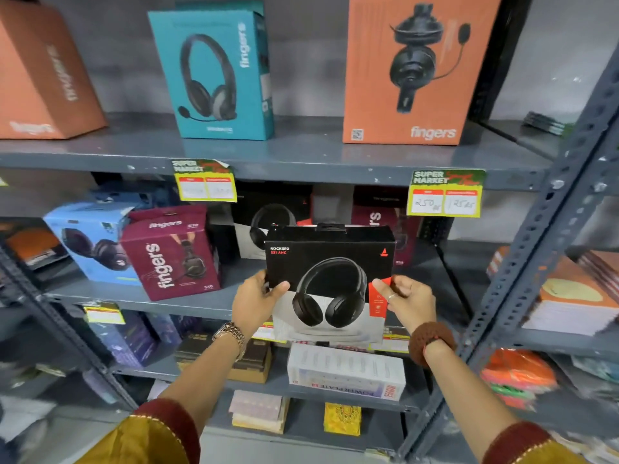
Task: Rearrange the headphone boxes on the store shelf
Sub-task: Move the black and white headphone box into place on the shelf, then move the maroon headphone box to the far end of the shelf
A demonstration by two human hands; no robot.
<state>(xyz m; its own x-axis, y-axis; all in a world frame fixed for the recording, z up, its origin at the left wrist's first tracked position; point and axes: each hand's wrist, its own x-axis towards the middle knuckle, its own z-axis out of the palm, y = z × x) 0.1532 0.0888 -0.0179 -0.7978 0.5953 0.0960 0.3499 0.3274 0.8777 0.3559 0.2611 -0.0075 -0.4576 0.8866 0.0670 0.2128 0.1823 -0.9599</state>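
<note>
A black and white Rockerz headphone box point(330, 279) is held upright in front of the middle shelf point(140, 298). My left hand point(256, 301) grips its left edge and my right hand point(407, 301) grips its right edge by the red tab. Behind it on the middle shelf stand another black box point(268, 216) and a maroon box point(380, 217), both partly hidden. To the left sit a maroon fingers box point(170, 252) and a light blue box point(90, 242). The top shelf holds a teal box point(214, 73) and two orange boxes point(407, 68) point(43, 75).
Yellow price tags point(445, 194) point(204, 185) hang from the top shelf's edge. A slotted grey upright point(536, 252) stands at the right, with stacked books point(569, 299) beyond it. A white power plate box point(346, 371) and brown boxes point(249, 361) lie on the lower shelf.
</note>
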